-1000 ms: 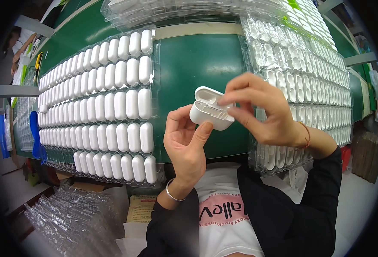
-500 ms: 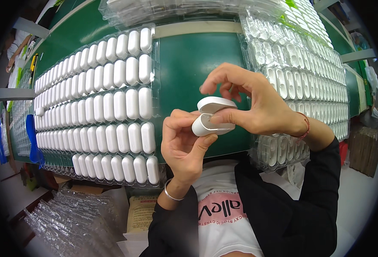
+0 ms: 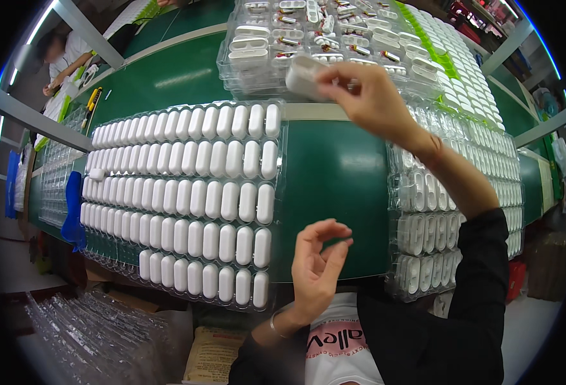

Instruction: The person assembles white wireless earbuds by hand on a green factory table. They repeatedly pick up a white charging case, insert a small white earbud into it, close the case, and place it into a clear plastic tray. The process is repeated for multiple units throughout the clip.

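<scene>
My right hand (image 3: 372, 96) reaches to the far side of the bench, its thumb and fingers pinching a white earbud case (image 3: 302, 74). Motion blurs the case, which is over the near edge of stacked clear trays (image 3: 229, 77) with white case parts and small red-and-metal pieces inside. Near the bench's front edge, my left hand (image 3: 315, 269) is bent with thumb and fingers apart, nothing between them. Rows of white rounded cases (image 3: 196, 192) fill a clear tray to its left. Another clear tray (image 3: 395, 276) with open white shells (image 3: 427, 234) lies to its right.
A blue strap-like thing (image 3: 72, 212) hangs at the left tray's outer edge. Beyond lies a yellow-and-black tool (image 3: 93, 102). Another person (image 3: 71, 54) sits far left. Metal posts (image 3: 39, 120) rise beside the bench. Clear trays (image 3: 97, 340) are stacked low at left.
My right hand has moved far and away from my left hand, taking the white case with it. The left hand has let go of the case. The view has shifted, showing more of the far trays.
</scene>
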Demonstrator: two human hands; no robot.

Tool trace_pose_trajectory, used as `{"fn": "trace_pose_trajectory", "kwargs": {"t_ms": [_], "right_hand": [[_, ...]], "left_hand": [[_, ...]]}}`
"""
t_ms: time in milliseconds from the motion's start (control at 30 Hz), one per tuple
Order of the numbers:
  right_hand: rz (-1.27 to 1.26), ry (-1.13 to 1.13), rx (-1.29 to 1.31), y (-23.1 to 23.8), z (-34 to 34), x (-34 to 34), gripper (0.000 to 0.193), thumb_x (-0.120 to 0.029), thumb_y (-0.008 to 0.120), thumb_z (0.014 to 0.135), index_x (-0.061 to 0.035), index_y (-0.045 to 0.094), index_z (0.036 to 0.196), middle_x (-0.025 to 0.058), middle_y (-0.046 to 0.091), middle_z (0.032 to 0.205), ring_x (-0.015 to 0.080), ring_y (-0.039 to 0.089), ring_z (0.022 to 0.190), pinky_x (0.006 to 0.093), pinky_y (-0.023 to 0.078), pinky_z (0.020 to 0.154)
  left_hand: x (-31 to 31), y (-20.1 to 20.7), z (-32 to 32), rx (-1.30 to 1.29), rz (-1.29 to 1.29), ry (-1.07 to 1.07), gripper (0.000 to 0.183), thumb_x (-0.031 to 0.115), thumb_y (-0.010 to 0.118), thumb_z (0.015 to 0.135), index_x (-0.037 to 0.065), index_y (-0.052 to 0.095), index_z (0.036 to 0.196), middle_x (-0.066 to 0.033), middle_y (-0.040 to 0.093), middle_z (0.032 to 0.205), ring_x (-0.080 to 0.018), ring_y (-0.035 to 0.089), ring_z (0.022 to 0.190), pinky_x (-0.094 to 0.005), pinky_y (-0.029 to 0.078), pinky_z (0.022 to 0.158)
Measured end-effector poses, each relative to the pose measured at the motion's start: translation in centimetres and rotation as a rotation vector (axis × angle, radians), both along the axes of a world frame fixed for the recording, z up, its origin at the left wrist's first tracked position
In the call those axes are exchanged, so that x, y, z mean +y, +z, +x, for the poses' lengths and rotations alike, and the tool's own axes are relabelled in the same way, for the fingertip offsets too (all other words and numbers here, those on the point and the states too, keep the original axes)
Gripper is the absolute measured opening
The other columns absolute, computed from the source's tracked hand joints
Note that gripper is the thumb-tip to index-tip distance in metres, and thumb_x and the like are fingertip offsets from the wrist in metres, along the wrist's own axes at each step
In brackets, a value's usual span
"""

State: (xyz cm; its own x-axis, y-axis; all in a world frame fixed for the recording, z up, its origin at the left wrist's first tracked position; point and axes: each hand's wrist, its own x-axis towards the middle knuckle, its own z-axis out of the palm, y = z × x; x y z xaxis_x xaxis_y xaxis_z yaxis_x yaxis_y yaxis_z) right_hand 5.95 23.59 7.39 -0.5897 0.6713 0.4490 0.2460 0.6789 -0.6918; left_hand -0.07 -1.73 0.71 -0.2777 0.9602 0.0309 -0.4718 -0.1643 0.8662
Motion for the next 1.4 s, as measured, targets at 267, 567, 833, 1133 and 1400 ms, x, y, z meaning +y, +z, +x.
{"fn": "trace_pose_trajectory", "kwargs": {"t_ms": [267,567,833,1133,1400], "right_hand": [[0.473,-0.173,-0.116,-1.5,-12.4,19.9,0.024,-0.020,0.065,0.075,-0.0025,0.075,0.088,0.0192,0.070,0.078,0.0303,0.069,0.075,0.0393,0.054,0.073],[0.400,-0.076,-0.101,-2.6,-14.8,19.5,0.027,-0.022,0.063,0.074,-0.0020,0.075,0.088,0.0209,0.069,0.078,0.0314,0.069,0.073,0.0384,0.054,0.070],[0.098,0.076,-0.170,1.2,-3.8,9.4,0.022,-0.014,0.061,0.094,-0.0040,0.070,0.111,0.0015,0.072,0.088,0.0049,0.062,0.081,0.0205,0.046,0.071],[-0.153,-0.171,-0.051,0.7,12.9,0.6,0.023,-0.016,0.057,0.097,0.0006,0.068,0.110,0.0037,0.072,0.086,0.0045,0.058,0.072,0.0193,0.045,0.065],[-0.068,-0.527,-0.411,-1.6,22.7,-1.1,0.025,-0.025,0.064,0.091,-0.0013,0.068,0.085,0.0023,0.064,0.068,0.0117,0.053,0.059,0.0277,0.043,0.057]], "left_hand": [[-4.4,1.8,-3.0,0.166,0.003,-0.174,0.031,-0.010,0.056,0.091,-0.004,0.046,0.119,-0.0168,0.063,0.097,-0.0164,0.064,0.087,-0.0289,0.055,0.076],[-7.8,2.6,-6.5,0.298,-0.064,0.069,0.025,-0.009,0.058,0.089,-0.004,0.050,0.112,-0.0167,0.066,0.091,-0.0130,0.061,0.070,-0.0243,0.051,0.064],[-12.1,2.0,-20.8,1.679,-0.713,0.948,0.020,0.002,0.065,0.085,0.003,0.065,0.105,-0.0135,0.066,0.106,-0.0321,0.061,0.096,-0.0383,0.049,0.081],[-10.1,0.4,-24.1,1.691,-0.828,0.948,0.037,0.006,0.066,0.087,0.004,0.063,0.123,-0.0157,0.068,0.109,-0.0305,0.066,0.092,-0.0390,0.052,0.082],[-2.6,2.0,-2.4,0.831,0.063,0.391,0.036,-0.009,0.072,0.076,-0.005,0.063,0.110,-0.0151,0.068,0.102,-0.0245,0.065,0.090,-0.0320,0.052,0.082]]}}
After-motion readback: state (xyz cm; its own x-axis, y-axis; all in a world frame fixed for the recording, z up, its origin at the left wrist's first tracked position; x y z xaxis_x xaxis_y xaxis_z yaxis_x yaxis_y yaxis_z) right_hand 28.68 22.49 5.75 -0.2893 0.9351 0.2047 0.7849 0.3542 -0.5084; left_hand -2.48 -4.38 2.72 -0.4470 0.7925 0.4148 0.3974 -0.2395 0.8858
